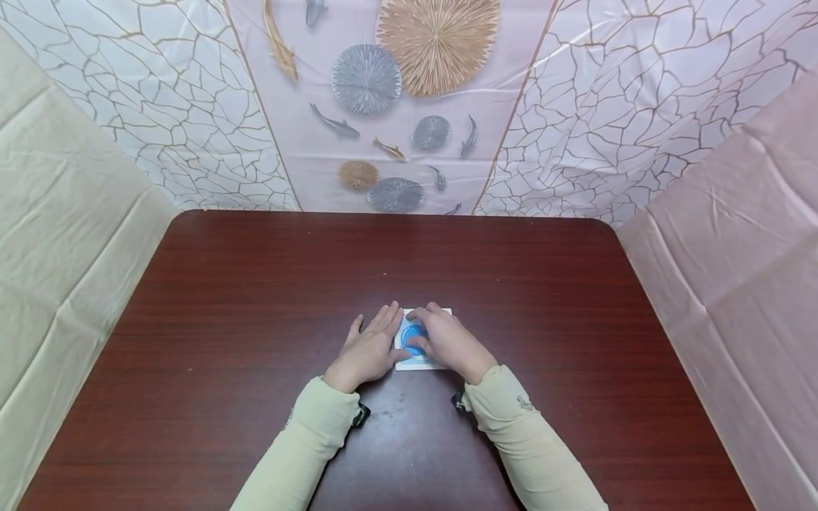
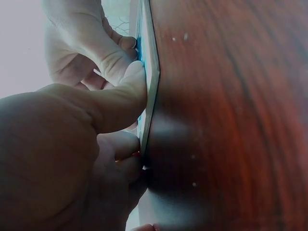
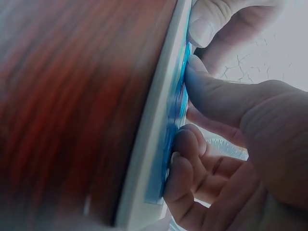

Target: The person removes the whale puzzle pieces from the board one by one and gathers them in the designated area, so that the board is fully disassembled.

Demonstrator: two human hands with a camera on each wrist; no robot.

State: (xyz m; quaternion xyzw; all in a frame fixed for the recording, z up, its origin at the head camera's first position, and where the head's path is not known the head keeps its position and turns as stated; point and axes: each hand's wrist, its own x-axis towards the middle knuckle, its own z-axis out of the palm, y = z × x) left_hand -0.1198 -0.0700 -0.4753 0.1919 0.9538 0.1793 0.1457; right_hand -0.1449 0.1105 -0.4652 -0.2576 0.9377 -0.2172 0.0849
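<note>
A thin white square board [image 1: 420, 365] with a blue round picture on its face lies flat on the table. My left hand [image 1: 368, 349] lies along its left side, fingers straight, with the thumb resting on the board near its front left corner. From the right, my right hand [image 1: 454, 343] reaches over the board and covers much of its right half. In the right wrist view, the right thumb and bent fingertips touch the blue face [image 3: 166, 139], spread apart from each other. No loose piece shows between them. The left wrist view shows the board's pale edge [image 2: 152, 57] close to the tabletop.
The dark red-brown wooden table [image 1: 255, 284] extends around the board on all sides. Behind it hangs a patterned curtain [image 1: 396, 106]. Pale cloth [image 1: 77, 248] hangs along the left side, and similar cloth [image 1: 716, 234] along the right.
</note>
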